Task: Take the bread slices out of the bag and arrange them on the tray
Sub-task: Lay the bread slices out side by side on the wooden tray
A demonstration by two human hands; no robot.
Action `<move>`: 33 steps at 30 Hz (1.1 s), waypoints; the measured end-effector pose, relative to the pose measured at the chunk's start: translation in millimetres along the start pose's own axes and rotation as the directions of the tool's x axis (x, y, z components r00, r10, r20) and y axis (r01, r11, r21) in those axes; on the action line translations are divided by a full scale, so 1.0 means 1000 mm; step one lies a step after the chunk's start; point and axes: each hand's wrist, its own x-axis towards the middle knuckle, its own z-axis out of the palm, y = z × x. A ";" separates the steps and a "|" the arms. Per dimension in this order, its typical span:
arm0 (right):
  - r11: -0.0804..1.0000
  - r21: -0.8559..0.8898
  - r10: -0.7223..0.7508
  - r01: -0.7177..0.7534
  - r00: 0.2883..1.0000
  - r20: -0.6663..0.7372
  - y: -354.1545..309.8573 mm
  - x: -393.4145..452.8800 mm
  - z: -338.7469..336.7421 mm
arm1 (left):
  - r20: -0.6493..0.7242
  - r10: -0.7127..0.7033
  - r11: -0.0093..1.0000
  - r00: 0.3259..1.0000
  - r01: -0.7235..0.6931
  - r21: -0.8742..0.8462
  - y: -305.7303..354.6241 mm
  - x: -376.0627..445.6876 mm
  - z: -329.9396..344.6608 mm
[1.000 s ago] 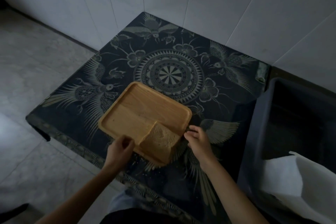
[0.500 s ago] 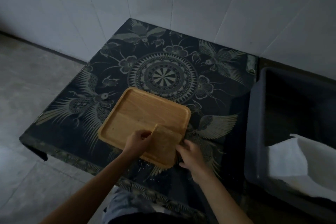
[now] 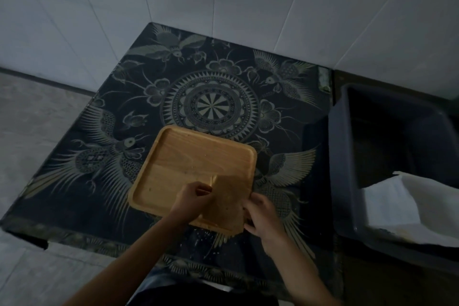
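Note:
A square wooden tray [image 3: 183,156] lies on the near half of a dark patterned table. A bread slice [image 3: 227,202] rests in the tray's near right corner, overhanging the rim a little. My left hand [image 3: 192,197] pinches the slice's left edge near its top corner. My right hand [image 3: 262,216] holds the slice's right edge with curled fingers. At the far right a white bag [image 3: 407,208] sits inside a dark bin.
The dark table [image 3: 211,104] with bird and mandala patterns stands in a tiled corner. A dark plastic bin [image 3: 387,131] stands to its right. Crumbs [image 3: 206,238] lie on the table's near edge. Grey floor [image 3: 32,126] lies at the left.
The left hand has moved from the tray's near rim onto the slice's left edge. The right hand has shifted nearer along the slice's right edge. The slice lies flatter.

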 end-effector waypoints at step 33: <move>0.997 -0.068 -0.040 0.042 0.999 0.027 -0.023 0.040 0.130 | 0.032 0.024 0.991 0.999 -0.020 -0.132 -0.001 0.012 -0.167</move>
